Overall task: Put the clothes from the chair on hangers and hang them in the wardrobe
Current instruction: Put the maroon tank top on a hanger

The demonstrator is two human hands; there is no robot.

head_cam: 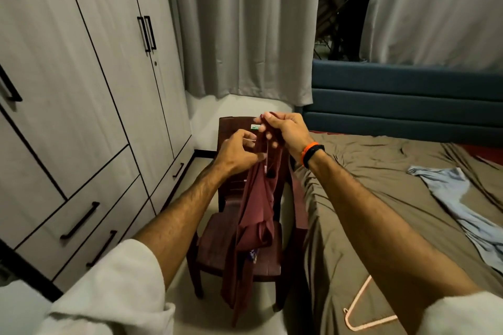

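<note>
Pinching the top edge of the maroon garment (255,215), your right hand (288,134) holds it up above the backrest of the brown chair (215,242), while your left hand (239,153) grips the cloth just below and to the left. From both grips the garment hangs straight down past the seat's front edge. A pink hanger (363,307) lies at the near edge of the bed (381,198), with a light blue garment (462,212) farther across; the wardrobe (89,90) stands closed.

We can't read the chair label (255,127), half behind right hand (285,130). Pink hanger (362,304) partly behind forearm. Blue garment (462,212) cut off at frame edge.
</note>
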